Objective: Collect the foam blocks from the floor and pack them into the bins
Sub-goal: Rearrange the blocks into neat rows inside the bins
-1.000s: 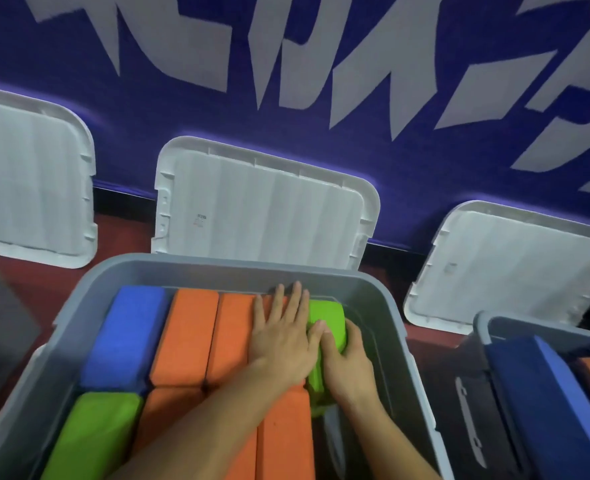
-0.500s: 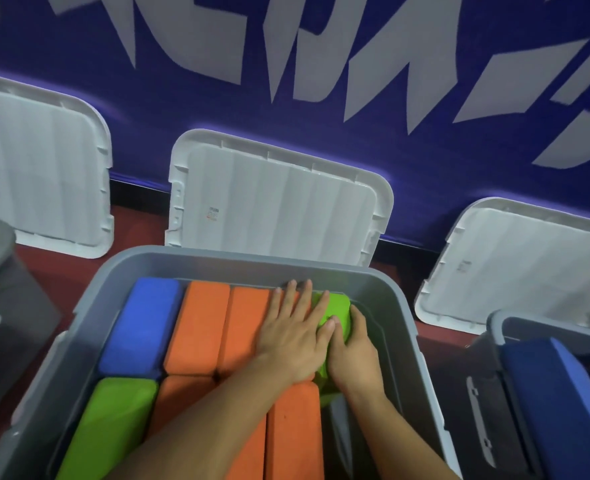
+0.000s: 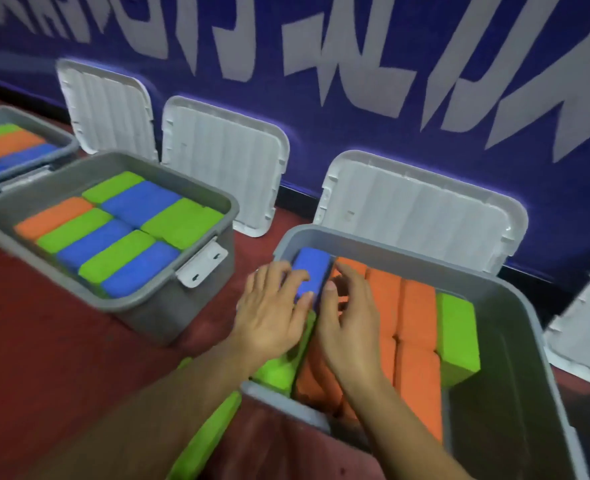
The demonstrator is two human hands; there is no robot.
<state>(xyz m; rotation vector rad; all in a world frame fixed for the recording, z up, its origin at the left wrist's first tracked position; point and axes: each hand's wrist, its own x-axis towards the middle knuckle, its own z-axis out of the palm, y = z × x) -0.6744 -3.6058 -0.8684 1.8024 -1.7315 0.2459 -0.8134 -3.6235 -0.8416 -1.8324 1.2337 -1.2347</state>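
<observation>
The grey bin (image 3: 515, 327) at the right holds a blue block (image 3: 312, 270) at its far left corner, a row of orange blocks (image 3: 415, 317) and a green block (image 3: 458, 336) at its right end. My left hand (image 3: 273, 306) lies with straight fingers on the blue block's left side. Beside it, my right hand (image 3: 349, 327) touches the blue block's right edge with its thumb, above the orange blocks. A second green block (image 3: 276, 367) sits in the bin under my left wrist. Another green block (image 3: 203, 441) shows outside the bin's near corner, partly hidden by my forearm.
A full grey bin (image 3: 169, 306) of mixed blocks stands to the left on the red floor, and a further one (image 3: 27, 168) at the far left. White lids (image 3: 418, 216) lean against the blue wall behind the bins. Another lid (image 3: 584, 341) is at the right edge.
The view has swung left, showing two more bins. Both hands left the green block at the bin's right end and now rest on the blue block at its left end.
</observation>
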